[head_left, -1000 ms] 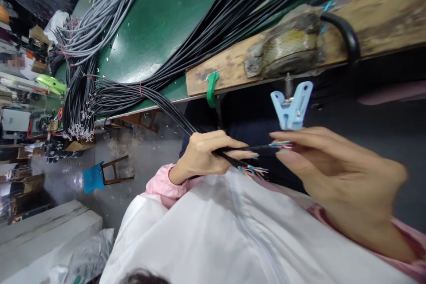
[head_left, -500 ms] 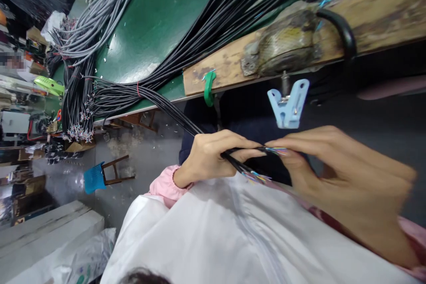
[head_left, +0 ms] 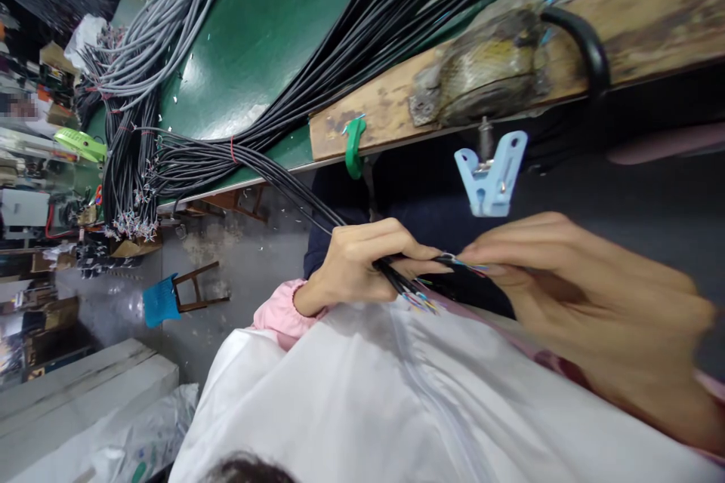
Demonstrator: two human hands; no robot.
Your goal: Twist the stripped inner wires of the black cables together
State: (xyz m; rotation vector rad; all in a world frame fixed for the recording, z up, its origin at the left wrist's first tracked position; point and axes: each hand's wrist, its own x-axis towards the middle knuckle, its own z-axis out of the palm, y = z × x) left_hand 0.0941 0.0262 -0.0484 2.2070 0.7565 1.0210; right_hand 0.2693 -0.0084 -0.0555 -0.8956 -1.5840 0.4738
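Observation:
My left hand (head_left: 354,268) is shut around a bundle of thin black cables (head_left: 283,185) that runs down from the green table top (head_left: 272,30). One cable sticks out past its fingers. My right hand (head_left: 578,294) pinches the coloured wire ends (head_left: 473,266) of that cable between thumb and forefinger, fingertips almost touching the left hand. More stripped coloured ends (head_left: 420,302) fan out just below the left thumb, over my white apron (head_left: 396,392). A light blue clip (head_left: 492,175) hangs just above both hands.
A worn wooden board (head_left: 651,15) edges the table, with a green clip (head_left: 354,145) and a black curved hook (head_left: 589,45) on it. Grey cables (head_left: 164,23) and more black cables cover the table. A blue stool (head_left: 159,300) stands on the floor at left.
My right hand has closed in on the left hand and dropped slightly. The coloured wire ends are now pinched close to the left fingertips. The left hand has barely moved.

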